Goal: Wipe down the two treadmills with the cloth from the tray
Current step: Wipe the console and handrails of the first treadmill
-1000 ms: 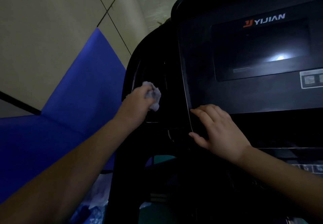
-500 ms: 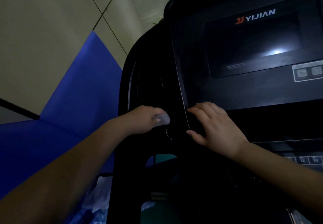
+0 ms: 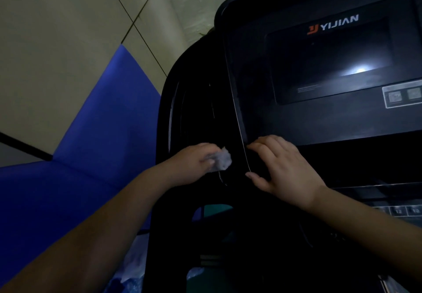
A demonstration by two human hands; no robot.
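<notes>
head view: left hand [image 3: 194, 166] grips crumpled cloth [image 3: 221, 162] on glossy black treadmill [image 3: 285, 121]; right hand [image 3: 287, 171] fingers flat.

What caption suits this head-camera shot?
Left hand wipes the treadmill console side with a crumpled cloth; right hand braces.

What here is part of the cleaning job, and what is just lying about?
Part of the job:
- cloth, bunched in the left hand
- treadmill console, steadied by the right hand

Just lying about:
- blue mat against the wall
- crumpled plastic on the floor
</notes>
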